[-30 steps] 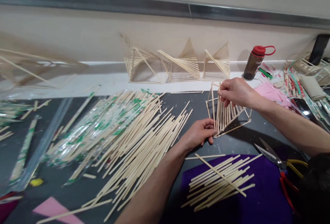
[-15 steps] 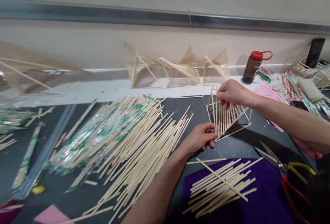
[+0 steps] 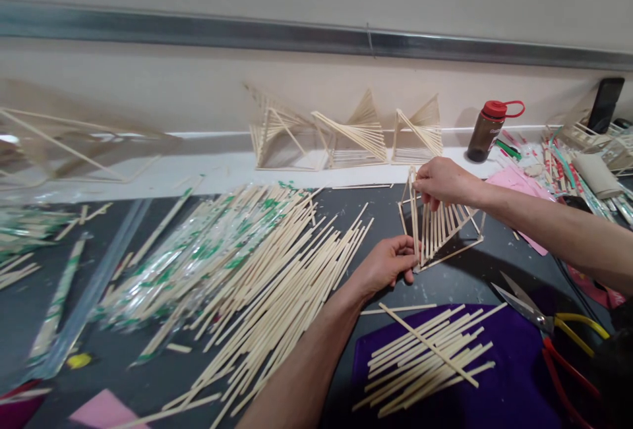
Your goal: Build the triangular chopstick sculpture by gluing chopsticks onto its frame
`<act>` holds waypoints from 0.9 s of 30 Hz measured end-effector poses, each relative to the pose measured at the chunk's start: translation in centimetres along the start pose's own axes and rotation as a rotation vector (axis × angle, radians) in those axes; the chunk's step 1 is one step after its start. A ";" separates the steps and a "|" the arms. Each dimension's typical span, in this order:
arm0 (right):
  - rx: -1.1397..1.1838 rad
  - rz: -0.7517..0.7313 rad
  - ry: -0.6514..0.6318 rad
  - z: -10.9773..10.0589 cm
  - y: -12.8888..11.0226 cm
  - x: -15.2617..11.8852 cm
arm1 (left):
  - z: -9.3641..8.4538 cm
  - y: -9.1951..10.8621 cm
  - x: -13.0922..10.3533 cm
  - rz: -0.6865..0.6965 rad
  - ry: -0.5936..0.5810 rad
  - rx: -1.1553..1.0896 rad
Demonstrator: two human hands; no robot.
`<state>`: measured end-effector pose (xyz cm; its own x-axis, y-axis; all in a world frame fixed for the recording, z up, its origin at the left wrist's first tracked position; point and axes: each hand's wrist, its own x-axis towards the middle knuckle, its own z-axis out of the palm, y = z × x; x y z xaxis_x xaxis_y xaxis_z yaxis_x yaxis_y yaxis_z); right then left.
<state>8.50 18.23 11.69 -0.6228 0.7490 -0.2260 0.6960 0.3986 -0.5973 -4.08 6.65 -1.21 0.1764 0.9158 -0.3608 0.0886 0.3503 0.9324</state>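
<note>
A small frame of wooden sticks (image 3: 442, 230) stands on the dark table, with several slats fanned across it. My left hand (image 3: 391, 261) pinches its lower left corner, at the foot of an upright stick. My right hand (image 3: 444, 182) is closed at the top of that stick, its fingertips pressed together over the frame's upper end. Long loose sticks (image 3: 297, 284) lie left of my left hand. Shorter sticks (image 3: 430, 356) rest on a purple cloth (image 3: 524, 376) nearer to me, one lying crosswise on top.
Scissors (image 3: 537, 317) lie open at the right. Finished stick models (image 3: 353, 136) and a red-capped bottle (image 3: 487, 131) stand along the wall. Plastic-wrapped sticks (image 3: 198, 251) cover the left side, near a clear ruler (image 3: 96, 284). Pink paper (image 3: 519, 185) lies beyond my right forearm.
The whole view has shifted slightly. Both hands keep nearly the same hold on the stick frame.
</note>
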 end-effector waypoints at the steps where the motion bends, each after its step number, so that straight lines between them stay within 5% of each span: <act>1: -0.012 -0.004 -0.003 0.1 0.0 0.0 | 0.0 0.1 0.0 -0.001 0.003 0.002; 27: -0.115 -0.022 0.006 0.0 0.2 0.0 | 0.1 0.6 -0.2 -0.022 -0.020 -0.029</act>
<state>8.64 18.37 11.57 -0.6368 0.7422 -0.2089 0.7187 0.4731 -0.5096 -4.01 6.64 -0.60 0.1942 0.9039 -0.3812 0.0643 0.3761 0.9244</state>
